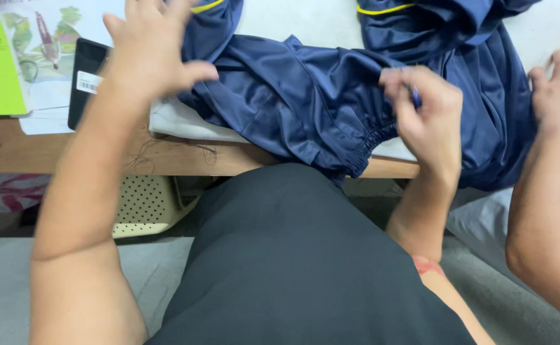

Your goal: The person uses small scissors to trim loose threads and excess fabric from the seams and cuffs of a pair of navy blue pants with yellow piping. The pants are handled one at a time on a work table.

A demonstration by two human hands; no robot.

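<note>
Bright even indoor light, soft shadows under the table edge, slight motion blur, mild wide-angle stretch at edges

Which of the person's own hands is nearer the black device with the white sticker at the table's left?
Left. The left hand hovers spread just right of the black device. The right hand is far across, pinching the navy garment near its gathered cuff.

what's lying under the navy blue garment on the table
A white cloth sticks out from under the navy garment, resting on the wooden table. How far it extends beneath is covered by the fabric.
</note>
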